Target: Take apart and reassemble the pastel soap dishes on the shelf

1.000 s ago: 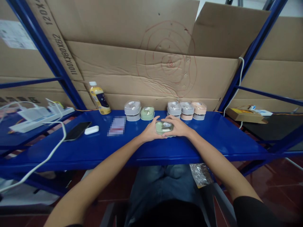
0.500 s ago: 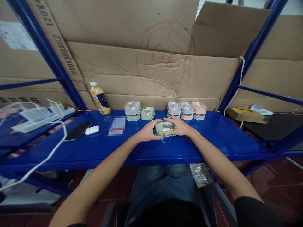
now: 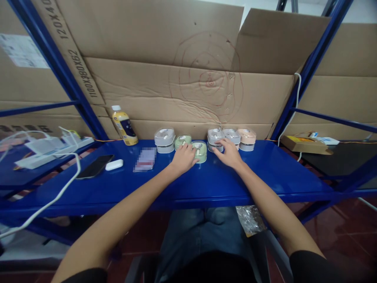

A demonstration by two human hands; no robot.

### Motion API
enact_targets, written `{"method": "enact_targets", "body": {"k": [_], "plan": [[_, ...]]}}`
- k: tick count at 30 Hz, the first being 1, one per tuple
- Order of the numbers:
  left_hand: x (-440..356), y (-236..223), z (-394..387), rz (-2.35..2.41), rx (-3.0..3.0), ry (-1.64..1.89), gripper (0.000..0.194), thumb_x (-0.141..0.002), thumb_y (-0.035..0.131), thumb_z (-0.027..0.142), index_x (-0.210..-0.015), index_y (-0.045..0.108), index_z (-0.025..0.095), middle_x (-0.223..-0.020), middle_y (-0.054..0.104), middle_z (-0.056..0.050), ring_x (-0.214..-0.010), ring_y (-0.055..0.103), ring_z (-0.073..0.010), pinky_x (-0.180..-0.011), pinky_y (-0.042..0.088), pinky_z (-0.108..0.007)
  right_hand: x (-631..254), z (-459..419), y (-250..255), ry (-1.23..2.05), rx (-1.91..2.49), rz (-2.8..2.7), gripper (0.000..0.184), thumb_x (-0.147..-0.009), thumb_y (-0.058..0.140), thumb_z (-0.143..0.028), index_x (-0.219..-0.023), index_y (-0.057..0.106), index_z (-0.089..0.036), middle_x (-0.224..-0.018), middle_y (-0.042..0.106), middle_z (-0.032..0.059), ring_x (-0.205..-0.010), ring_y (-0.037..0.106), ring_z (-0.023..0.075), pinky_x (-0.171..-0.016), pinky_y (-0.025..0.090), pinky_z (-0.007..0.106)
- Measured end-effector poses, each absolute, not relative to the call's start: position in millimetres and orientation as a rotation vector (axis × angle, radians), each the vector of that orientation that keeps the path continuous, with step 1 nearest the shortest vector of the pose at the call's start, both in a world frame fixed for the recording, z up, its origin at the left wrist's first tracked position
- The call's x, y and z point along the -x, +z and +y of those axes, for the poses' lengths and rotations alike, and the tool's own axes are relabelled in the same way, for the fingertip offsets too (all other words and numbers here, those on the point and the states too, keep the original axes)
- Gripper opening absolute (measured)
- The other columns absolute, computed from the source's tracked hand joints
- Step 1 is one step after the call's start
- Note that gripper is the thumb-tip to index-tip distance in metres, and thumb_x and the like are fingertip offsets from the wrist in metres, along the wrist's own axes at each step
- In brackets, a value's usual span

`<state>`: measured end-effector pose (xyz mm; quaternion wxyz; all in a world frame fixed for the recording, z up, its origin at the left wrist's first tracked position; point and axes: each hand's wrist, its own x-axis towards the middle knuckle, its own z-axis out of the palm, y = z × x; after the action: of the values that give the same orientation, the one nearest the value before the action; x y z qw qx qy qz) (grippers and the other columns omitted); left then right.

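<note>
The left hand [image 3: 184, 159] is held narrow, its fingers set between a sage-green container [image 3: 182, 142] and a second green container [image 3: 199, 152], near the far edge of the blue steel bench [image 3: 188, 192]; whether either is gripped cannot be told. The right hand [image 3: 230, 154] is spread, its fingertips [image 3: 220, 144] on a grey stacked container [image 3: 215, 139]. With the containers standing so close together, a careless nudge could topple one against its neighbour.
</note>
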<state>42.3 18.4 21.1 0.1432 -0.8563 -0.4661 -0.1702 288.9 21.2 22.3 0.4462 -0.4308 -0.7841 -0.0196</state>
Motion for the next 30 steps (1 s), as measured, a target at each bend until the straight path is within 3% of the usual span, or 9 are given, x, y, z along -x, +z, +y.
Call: {"method": "enact_targets", "body": {"k": [4,7,13,19,23,26,28,30], "plan": [[-65,24,54,-1.391,2.387,-0.406,0.036,-0.095,0.068,0.034,-0.121,0.071,0.01,-0.124,0.067,-0.025,-0.126,0.055,-0.045,-0.107,0.041,-0.056,-296,23,27,-0.007,1.137,-1.831,0.024,-0.094,0.063,-0.04,-0.103,0.074,-0.021,-0.105,0.07,0.0105,-0.087,0.068,0.026,-0.086,0.057,0.045],[-72,21,74,-1.428,2.344,-0.435,0.042,-0.098,0.062,0.033,-0.13,0.066,0.006,-0.13,0.066,-0.025,-0.132,0.053,-0.043,-0.112,0.036,-0.053,-297,22,28,-0.004,1.141,-1.838,0.023,-0.094,0.062,-0.04,-0.099,0.074,-0.02,-0.1,0.07,0.0098,-0.086,0.067,0.0252,-0.086,0.055,0.044],[-58,10,85,-1.643,2.293,-0.695,0.091,-0.078,0.081,0.055,-0.147,0.05,0.004,-0.155,0.046,-0.036,-0.149,0.032,-0.0578,-0.12,0.021,-0.068,-293,21,29,0.036,1.127,-1.866,0.022,-0.096,0.061,-0.039,-0.095,0.074,-0.022,-0.097,0.071,0.0086,-0.088,0.066,0.0252,-0.086,0.055,0.043],[-33,-6,27,-1.604,2.36,-0.713,0.083,-0.088,0.067,0.061,-0.144,0.05,0.003,-0.156,0.044,-0.038,-0.149,0.032,-0.0592,-0.118,0.026,-0.072,-291,20,29,0.044,1.111,-1.86,0.025,-0.097,0.059,-0.039,-0.091,0.074,-0.02,-0.094,0.071,0.0091,-0.084,0.066,0.024,-0.082,0.055,0.041],[-28,-11,-38,-1.465,2.402,-0.792,0.075,-0.089,0.068,0.059,-0.144,0.05,0.012,-0.154,0.049,-0.031,-0.149,0.034,-0.0583,-0.119,0.026,-0.075,-288,16,28,0.103,1.036,-1.93,0.026,-0.093,0.067,-0.045,-0.099,0.075,-0.021,-0.098,0.071,0.0087,-0.09,0.068,0.0249,-0.087,0.057,0.044],[-29,-6,-68,-1.307,2.564,-0.8,0.06,-0.091,0.067,0.051,-0.138,0.054,0.016,-0.151,0.053,-0.027,-0.148,0.04,-0.0519,-0.121,0.03,-0.07,-285,11,25,0.217,0.879,-2.126,0.055,-0.081,0.083,-0.056,-0.124,0.071,-0.025,-0.129,0.068,0.0111,-0.118,0.066,0.03,-0.104,0.054,0.05],[-31,-2,-70,-1.166,2.74,-0.824,0.052,-0.092,0.068,0.044,-0.135,0.054,0.017,-0.15,0.054,-0.023,-0.148,0.044,-0.0441,-0.123,0.035,-0.062,-283,9,23,0.285,0.806,-2.275,0.084,-0.069,0.09,-0.061,-0.141,0.063,-0.028,-0.151,0.056,0.0129,-0.141,0.055,0.0346,-0.116,0.046,0.055],[-31,2,-59,-1.097,2.865,-0.915,0.057,-0.089,0.073,0.043,-0.136,0.052,0.019,-0.153,0.05,-0.021,-0.15,0.042,-0.0394,-0.124,0.038,-0.056,-280,8,20,0.334,0.786,-2.376,0.101,-0.062,0.093,-0.063,-0.15,0.056,-0.029,-0.159,0.051,0.0135,-0.148,0.048,0.0368,-0.121,0.04,0.058]]}}
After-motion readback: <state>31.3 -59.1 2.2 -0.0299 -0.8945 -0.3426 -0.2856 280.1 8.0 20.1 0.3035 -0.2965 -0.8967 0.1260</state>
